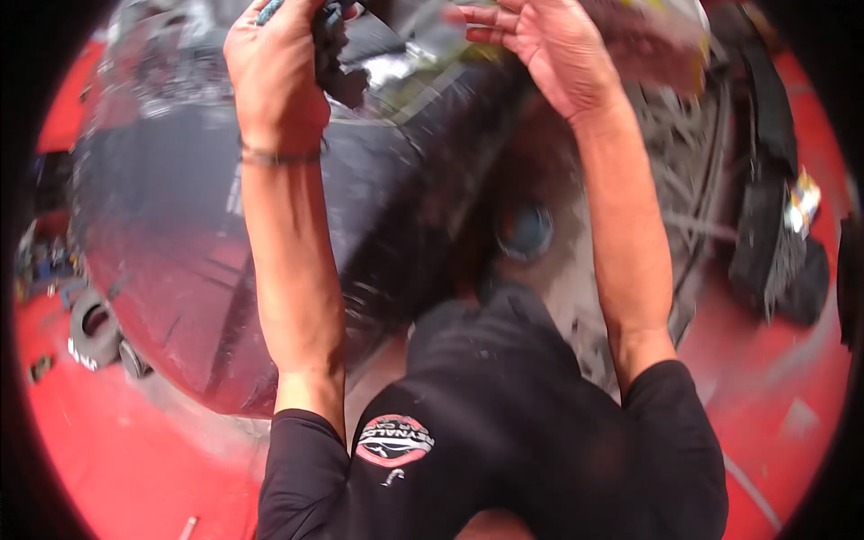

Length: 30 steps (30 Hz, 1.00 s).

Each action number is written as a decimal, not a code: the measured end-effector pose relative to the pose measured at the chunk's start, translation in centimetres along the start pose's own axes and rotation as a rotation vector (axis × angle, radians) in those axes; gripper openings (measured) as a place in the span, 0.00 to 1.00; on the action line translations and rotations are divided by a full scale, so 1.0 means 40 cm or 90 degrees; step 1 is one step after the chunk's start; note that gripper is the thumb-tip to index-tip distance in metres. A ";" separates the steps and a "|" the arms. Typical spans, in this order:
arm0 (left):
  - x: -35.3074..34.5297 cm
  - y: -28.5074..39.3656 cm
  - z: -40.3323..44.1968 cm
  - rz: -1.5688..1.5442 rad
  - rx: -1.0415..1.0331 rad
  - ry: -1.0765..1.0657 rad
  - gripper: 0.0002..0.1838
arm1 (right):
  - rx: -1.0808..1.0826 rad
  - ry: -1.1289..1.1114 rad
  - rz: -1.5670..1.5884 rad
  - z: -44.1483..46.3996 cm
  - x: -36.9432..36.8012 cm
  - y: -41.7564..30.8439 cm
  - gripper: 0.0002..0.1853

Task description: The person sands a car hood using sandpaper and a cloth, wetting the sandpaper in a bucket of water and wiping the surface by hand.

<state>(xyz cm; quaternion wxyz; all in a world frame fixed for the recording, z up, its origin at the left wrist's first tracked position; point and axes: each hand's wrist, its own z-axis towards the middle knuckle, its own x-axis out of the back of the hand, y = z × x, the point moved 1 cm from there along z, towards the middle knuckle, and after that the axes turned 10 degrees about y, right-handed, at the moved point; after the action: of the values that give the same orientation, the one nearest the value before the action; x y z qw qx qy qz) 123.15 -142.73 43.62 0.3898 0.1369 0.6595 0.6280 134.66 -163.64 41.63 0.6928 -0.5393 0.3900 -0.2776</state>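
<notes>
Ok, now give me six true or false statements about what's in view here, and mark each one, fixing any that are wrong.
1. A dark band circles the wrist of the left hand. True.
2. The right hand is clenched into a fist. False: its fingers are extended.
3. Dark, ragged-edged material shows beside the left hand. True.
4. The floor on both sides of the picture is mostly blue. False: it is mostly red.
5. The black shirt has a plain front. False: a logo sits on the wearer's left chest.
6. A tire shows toward the left edge of the view. True.
</notes>
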 end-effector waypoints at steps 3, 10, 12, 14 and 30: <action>-0.066 -0.142 -0.210 0.019 0.109 -0.096 0.08 | -0.066 0.090 -0.116 -0.179 0.271 0.077 0.38; -0.012 -0.722 -0.651 0.228 0.493 -0.148 0.09 | -0.436 0.356 -0.357 -0.803 0.718 0.482 0.18; 0.082 -0.942 -0.780 0.305 0.495 -0.050 0.09 | -0.487 0.352 -0.396 -0.977 0.806 0.638 0.17; 0.149 -1.072 -0.893 0.425 0.525 0.066 0.11 | -0.508 0.306 -0.535 -1.118 0.885 0.782 0.14; 0.189 -1.553 -1.168 0.547 0.381 0.170 0.09 | -0.258 -0.008 -0.768 -1.053 1.222 1.502 0.13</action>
<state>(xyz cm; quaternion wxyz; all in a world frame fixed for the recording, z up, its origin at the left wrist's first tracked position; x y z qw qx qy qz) 105.31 -182.14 -21.38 -0.0450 0.4183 0.7379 0.5277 123.58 -209.48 -32.86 0.3010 -0.7861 0.0585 -0.5367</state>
